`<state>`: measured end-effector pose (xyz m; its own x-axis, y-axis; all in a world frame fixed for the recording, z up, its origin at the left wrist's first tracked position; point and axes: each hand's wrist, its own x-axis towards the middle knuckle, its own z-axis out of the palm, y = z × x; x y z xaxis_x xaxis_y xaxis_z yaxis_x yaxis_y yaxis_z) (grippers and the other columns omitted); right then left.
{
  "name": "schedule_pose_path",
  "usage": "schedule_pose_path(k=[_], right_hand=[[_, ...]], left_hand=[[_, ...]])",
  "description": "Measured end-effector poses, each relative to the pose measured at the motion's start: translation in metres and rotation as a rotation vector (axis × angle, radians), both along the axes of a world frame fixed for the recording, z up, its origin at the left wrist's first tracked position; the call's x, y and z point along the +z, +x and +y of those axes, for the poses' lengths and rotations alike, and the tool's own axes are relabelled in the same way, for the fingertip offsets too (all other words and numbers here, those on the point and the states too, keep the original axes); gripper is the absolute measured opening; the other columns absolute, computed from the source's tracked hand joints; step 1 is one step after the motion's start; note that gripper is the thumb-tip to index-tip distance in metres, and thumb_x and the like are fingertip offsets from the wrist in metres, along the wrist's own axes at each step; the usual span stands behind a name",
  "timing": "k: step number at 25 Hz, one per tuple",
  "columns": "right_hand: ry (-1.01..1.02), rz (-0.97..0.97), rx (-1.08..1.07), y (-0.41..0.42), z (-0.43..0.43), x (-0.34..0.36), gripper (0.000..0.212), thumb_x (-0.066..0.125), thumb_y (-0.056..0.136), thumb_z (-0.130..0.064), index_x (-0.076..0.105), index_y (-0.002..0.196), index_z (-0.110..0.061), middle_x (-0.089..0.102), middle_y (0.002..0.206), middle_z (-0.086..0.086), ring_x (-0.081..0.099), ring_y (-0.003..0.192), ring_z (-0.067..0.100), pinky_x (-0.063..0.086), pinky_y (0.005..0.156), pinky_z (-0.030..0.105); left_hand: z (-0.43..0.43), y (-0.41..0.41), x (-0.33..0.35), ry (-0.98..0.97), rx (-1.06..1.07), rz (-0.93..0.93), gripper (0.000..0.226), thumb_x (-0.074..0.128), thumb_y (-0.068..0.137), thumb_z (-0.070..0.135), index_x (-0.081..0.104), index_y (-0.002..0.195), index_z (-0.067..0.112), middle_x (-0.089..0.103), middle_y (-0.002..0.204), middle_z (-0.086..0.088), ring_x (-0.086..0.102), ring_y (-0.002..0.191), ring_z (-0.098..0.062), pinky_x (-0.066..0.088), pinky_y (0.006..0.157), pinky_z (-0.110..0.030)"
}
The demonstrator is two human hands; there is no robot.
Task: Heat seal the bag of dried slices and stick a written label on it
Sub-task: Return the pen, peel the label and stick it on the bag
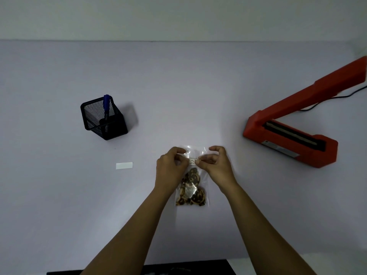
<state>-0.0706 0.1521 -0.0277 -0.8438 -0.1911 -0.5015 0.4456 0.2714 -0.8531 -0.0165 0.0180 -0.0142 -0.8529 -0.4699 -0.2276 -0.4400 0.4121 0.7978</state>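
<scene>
Pinching a small white written label (192,161) by its ends, the left hand (170,167) and right hand (218,165) hold it over the far part of a clear plastic bag of brown dried slices (191,187) lying on the pale table (178,86). A red heat sealer (288,135), arm raised, stands right; a black mesh pen holder (103,120) with a blue marker (106,104) stands left, a white paper strip (124,165) nearer.

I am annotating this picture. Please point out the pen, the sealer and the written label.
pen (106,103): head view, blue upper part.
sealer (255,128): head view, red base.
written label (192,161): head view, its middle.
</scene>
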Motion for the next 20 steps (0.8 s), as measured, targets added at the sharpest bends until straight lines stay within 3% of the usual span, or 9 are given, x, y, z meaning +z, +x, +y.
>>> schedule_pose_path(k=[4,8,11,13,17,20], right_hand=[[-0.061,-0.042,0.005,0.000,0.001,0.000,0.052,0.075,0.074,-0.003,0.041,0.111,-0.018,0.067,0.086,0.003,0.064,0.086,0.018,0.050,0.078,0.022],[-0.096,-0.071,0.039,-0.002,0.003,0.002,0.052,0.073,0.075,-0.002,0.041,0.114,-0.015,0.065,0.087,0.002,0.063,0.085,0.013,0.050,0.074,0.017],[-0.110,-0.084,0.061,-0.003,0.004,0.001,0.053,0.072,0.076,-0.001,0.041,0.116,-0.016,0.065,0.088,0.003,0.064,0.086,0.013,0.050,0.073,0.016],[-0.121,-0.087,0.080,-0.003,0.006,0.000,0.052,0.071,0.076,-0.001,0.041,0.116,-0.017,0.066,0.088,0.003,0.064,0.086,0.013,0.050,0.075,0.016],[-0.151,-0.085,0.099,-0.005,0.010,-0.003,0.053,0.069,0.077,0.001,0.041,0.117,-0.018,0.066,0.088,0.004,0.065,0.088,0.015,0.050,0.078,0.020],[-0.158,-0.084,0.091,-0.004,0.011,-0.002,0.055,0.069,0.077,0.001,0.040,0.120,-0.017,0.066,0.088,0.003,0.065,0.087,0.014,0.051,0.077,0.019]], left_hand=[[-0.001,0.002,-0.001,0.041,0.008,-0.001,0.025,0.068,0.080,0.012,0.063,0.103,0.016,0.063,0.078,0.005,0.060,0.071,-0.009,0.052,0.072,-0.023],[-0.001,0.003,-0.004,0.022,0.028,0.012,0.046,0.075,0.074,0.013,0.054,0.114,0.015,0.048,0.103,0.002,0.051,0.084,-0.010,0.042,0.070,-0.010],[-0.003,0.002,-0.005,0.076,0.014,0.007,0.065,0.079,0.071,0.016,0.043,0.126,0.014,0.038,0.114,0.002,0.047,0.094,-0.011,0.041,0.076,-0.012],[-0.005,0.001,-0.007,0.106,-0.003,-0.012,0.072,0.079,0.071,0.018,0.038,0.130,0.015,0.042,0.113,0.003,0.047,0.102,-0.013,0.041,0.082,-0.019],[-0.010,-0.001,-0.004,0.232,-0.021,-0.046,0.077,0.078,0.073,0.017,0.031,0.135,0.020,0.054,0.096,0.000,0.053,0.089,-0.013,0.041,0.072,-0.011],[-0.015,-0.001,-0.002,0.342,-0.048,-0.050,0.073,0.075,0.076,0.015,0.031,0.133,0.029,0.054,0.092,-0.002,0.059,0.086,-0.017,0.050,0.077,-0.022]])
